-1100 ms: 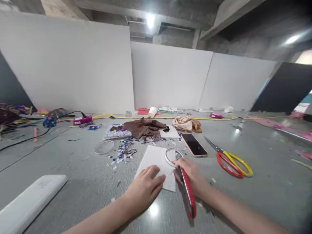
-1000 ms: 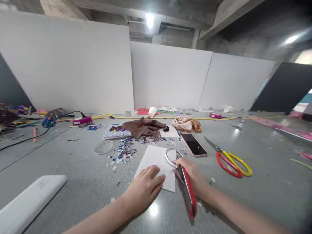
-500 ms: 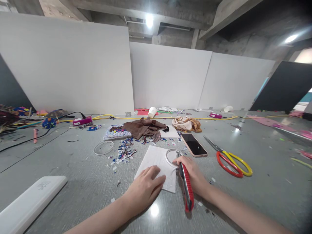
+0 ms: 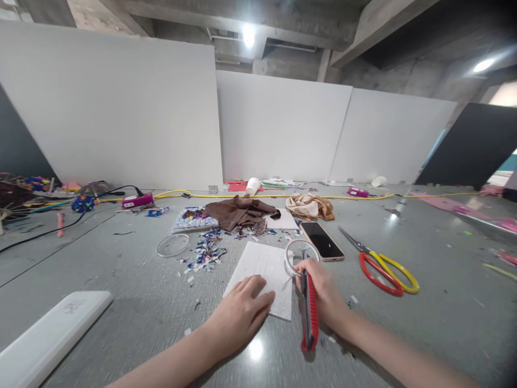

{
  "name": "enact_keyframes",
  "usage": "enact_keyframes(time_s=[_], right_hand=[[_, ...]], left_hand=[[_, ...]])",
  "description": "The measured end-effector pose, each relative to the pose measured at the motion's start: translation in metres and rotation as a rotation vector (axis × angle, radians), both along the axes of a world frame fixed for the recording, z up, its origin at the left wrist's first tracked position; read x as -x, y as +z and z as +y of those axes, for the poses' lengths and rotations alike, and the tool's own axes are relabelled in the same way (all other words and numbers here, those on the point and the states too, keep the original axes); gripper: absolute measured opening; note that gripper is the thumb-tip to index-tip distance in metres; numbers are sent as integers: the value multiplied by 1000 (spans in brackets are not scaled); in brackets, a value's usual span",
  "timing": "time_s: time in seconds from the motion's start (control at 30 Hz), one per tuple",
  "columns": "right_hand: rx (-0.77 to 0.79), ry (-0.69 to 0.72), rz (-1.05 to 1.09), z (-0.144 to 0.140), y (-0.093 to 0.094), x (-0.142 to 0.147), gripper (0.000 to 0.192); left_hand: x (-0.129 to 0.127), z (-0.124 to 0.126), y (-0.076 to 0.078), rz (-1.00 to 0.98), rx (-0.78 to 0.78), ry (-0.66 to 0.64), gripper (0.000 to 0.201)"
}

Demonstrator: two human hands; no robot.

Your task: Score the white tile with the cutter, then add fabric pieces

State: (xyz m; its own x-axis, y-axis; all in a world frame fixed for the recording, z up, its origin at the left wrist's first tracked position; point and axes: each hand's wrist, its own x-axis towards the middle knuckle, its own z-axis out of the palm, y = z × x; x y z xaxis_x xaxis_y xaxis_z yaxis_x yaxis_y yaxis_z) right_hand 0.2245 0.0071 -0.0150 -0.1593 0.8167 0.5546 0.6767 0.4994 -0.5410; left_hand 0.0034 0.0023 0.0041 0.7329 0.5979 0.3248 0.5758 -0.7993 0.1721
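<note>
Your left hand (image 4: 238,312) lies flat, fingers spread, on the white sheet (image 4: 260,269) at lower centre. Your right hand (image 4: 321,291) is clamped around the red utility knife (image 4: 309,315), just beside a clear ring (image 4: 301,253).

We see a grey table (image 4: 100,269) carrying a white sheet (image 4: 262,269), a phone (image 4: 322,240), red-and-yellow scissors (image 4: 383,267), a clear ring (image 4: 173,244), coloured scraps (image 4: 205,250), a brown cloth (image 4: 240,211), a tan cloth (image 4: 309,206) and a white slab (image 4: 44,337).
</note>
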Motion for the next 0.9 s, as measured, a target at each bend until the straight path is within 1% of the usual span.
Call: enact_keyframes(time_s=[0.03,0.13,0.33,0.4,0.5,0.6,0.7,0.8,0.9], right_hand=[[-14,-8,-6,-1,0,0,4],[-4,-21,-49,-2,1,1,13],[112,54,-198,-4,6,5,13],[115,83,-225,-6,8,6,18],[57,102,-241,-7,9,6,23],[16,77,-237,-6,8,6,14],[-30,91,-241,-5,4,6,9],[-119,103,-254,-6,1,5,10],[-167,93,-250,-8,-1,5,10]], left_hand=[[0,0,0,5,0,-1,23],[1,0,-1,16,1,2,24],[1,0,0,13,2,7,23],[1,-1,0,8,-1,5,22],[1,-1,1,0,-9,2,23],[0,-1,1,10,-6,2,24],[0,-1,2,14,-1,1,23],[-1,-1,2,11,0,-2,22],[-2,-1,2,22,9,-7,22]])
